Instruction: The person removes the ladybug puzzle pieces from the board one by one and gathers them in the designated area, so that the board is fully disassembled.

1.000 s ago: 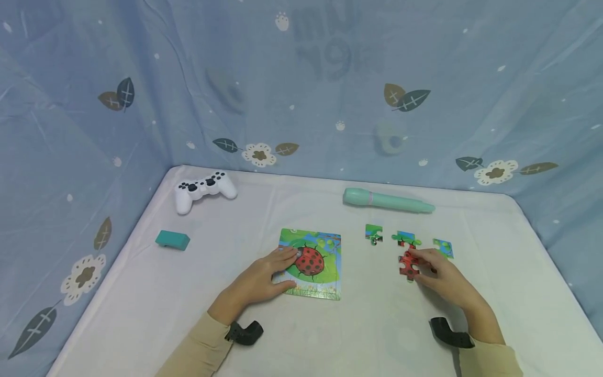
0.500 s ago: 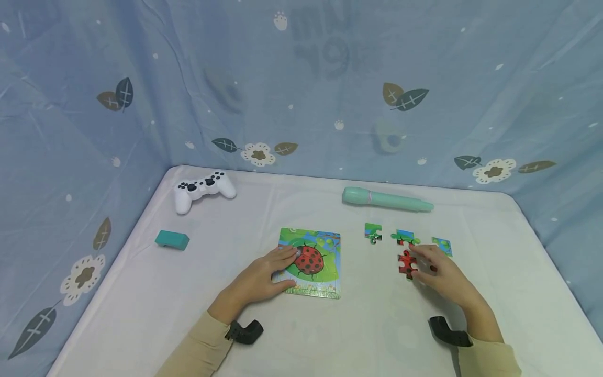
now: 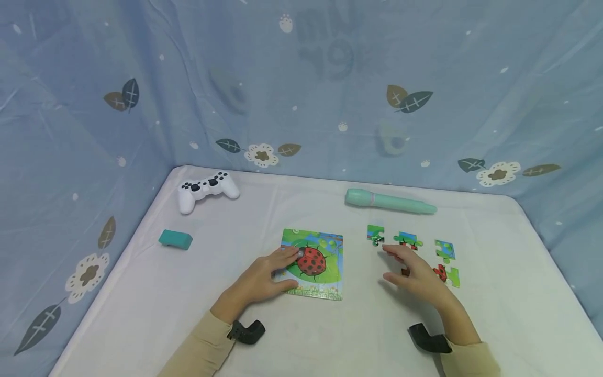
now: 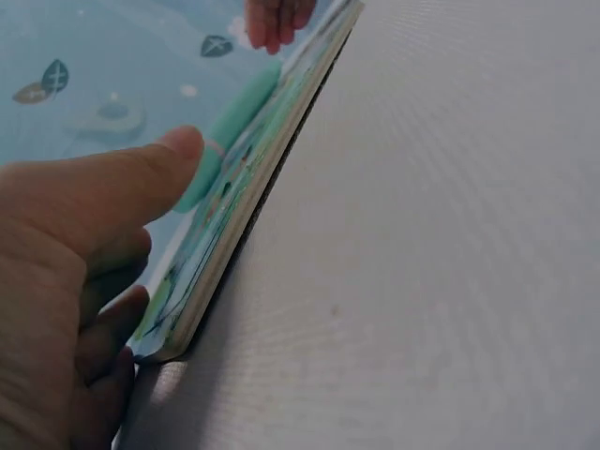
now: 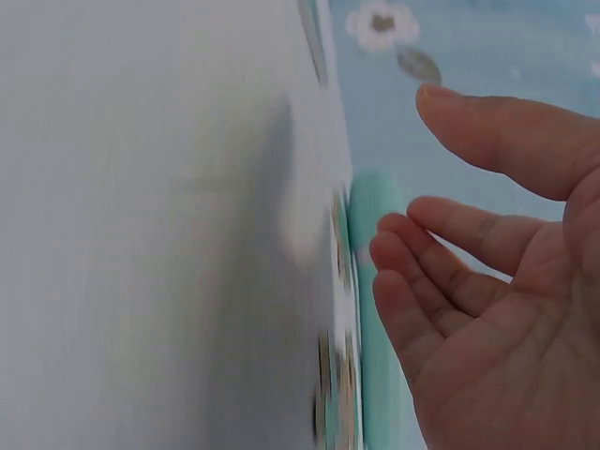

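In the head view my left hand rests on the left part of a square ladybug jigsaw puzzle, its fingers lying over the surface. The left wrist view shows its thumb near the puzzle's thick edge. My right hand hovers right of the puzzle with fingers and thumb spread apart and nothing between them, as the right wrist view confirms. Around it lie loose jigsaw pieces: a green one, a blue-green one, a corner one and a red-and-green one. A red piece is mostly hidden beneath the hand.
A mint-green microphone-shaped object lies at the back of the white-covered table. At the back left sits a white game controller, with a teal block in front of it. A blue patterned curtain hangs behind.
My right hand has left the red jigsaw piece it was touching and moved left, with its fingers spreading. Pieces on the right are now uncovered. My left hand stays on the puzzle.
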Available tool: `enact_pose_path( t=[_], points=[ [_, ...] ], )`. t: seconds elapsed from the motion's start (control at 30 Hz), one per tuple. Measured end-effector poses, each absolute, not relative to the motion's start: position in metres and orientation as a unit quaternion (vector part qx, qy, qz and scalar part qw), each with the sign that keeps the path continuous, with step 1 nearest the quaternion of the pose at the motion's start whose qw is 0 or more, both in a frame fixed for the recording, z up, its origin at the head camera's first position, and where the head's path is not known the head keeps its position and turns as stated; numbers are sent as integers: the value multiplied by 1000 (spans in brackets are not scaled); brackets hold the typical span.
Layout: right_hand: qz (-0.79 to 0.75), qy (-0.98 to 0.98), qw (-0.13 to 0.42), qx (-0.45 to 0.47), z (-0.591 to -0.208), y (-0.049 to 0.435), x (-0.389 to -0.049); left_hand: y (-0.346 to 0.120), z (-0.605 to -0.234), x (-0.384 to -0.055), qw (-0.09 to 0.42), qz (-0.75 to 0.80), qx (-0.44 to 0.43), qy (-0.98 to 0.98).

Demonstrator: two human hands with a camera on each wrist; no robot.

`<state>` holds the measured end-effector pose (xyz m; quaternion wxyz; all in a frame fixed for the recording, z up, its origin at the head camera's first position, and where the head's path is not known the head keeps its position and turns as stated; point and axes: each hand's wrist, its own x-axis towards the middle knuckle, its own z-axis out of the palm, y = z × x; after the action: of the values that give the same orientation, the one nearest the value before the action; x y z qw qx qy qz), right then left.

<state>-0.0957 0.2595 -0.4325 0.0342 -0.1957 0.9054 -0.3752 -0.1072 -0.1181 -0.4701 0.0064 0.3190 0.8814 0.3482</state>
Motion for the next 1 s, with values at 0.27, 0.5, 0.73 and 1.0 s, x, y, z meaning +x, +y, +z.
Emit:
enact_pose_path(
  t=[0.27,0.5,0.73,1.0],
  points=[
    [-402,885,67,-226,-430,208,-106,-124,-471,-110,-3,372,278,886],
    [-402,867,77,-284,-432,162,-115,-128,-472,-114,2,320,246,915],
    [-406,855,97,-308,-435,123,-120,-129,-472,-114,9,294,253,922],
    [-368,881,97,-282,-441,96,-121,-128,-471,-114,0,264,271,926]
  ],
)
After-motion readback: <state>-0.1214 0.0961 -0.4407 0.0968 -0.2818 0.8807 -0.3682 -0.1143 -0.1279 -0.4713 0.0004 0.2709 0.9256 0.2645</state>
